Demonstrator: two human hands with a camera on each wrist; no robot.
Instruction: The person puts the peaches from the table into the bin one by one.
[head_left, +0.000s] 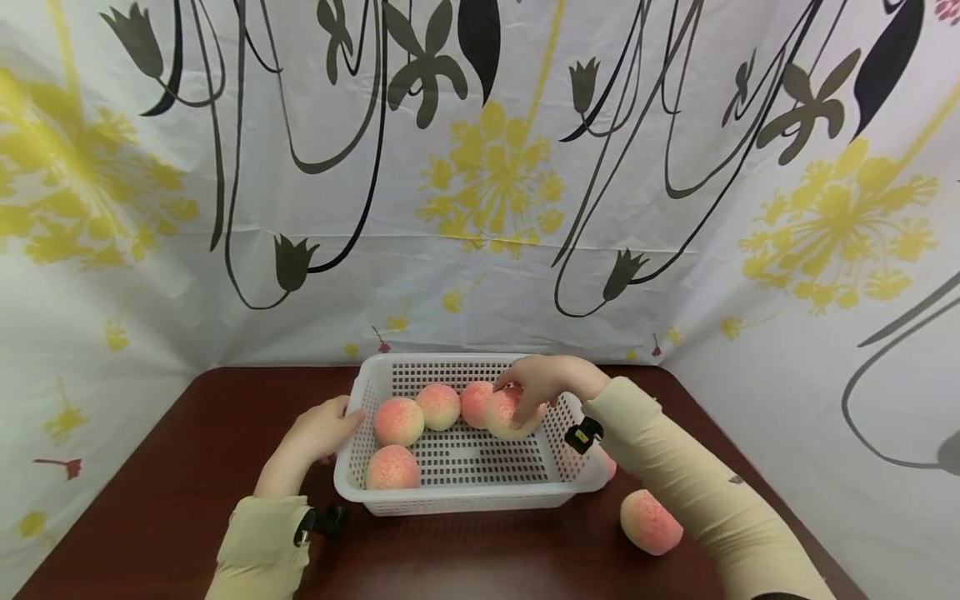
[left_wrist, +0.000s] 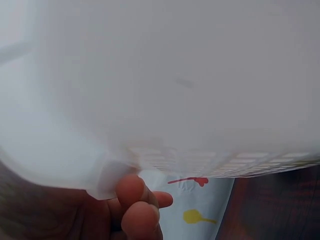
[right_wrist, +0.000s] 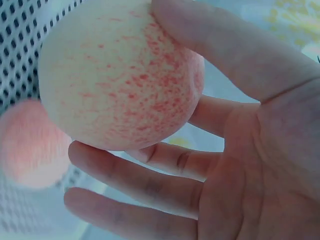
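A white plastic basket (head_left: 465,500) with slotted walls stands on the dark table. My left hand (head_left: 324,427) grips its left rim; in the left wrist view the curled fingers (left_wrist: 140,220) show under the basket's edge. Over the right part of the basket, my right hand (head_left: 546,383) holds a pink and cream peach (head_left: 510,418) between thumb and fingers. In the right wrist view this peach (right_wrist: 120,75) fills the grasp. Inside the basket lie several more peaches, among them one at the left (head_left: 399,421) and one near the front left corner (head_left: 393,468).
Right of the basket, a loose peach (head_left: 649,522) lies on the table (head_left: 450,554). Another peach (head_left: 609,463) shows partly beside the basket's right end, under the right forearm. A white cloth (head_left: 480,317) with printed flowers hangs behind and at both sides.
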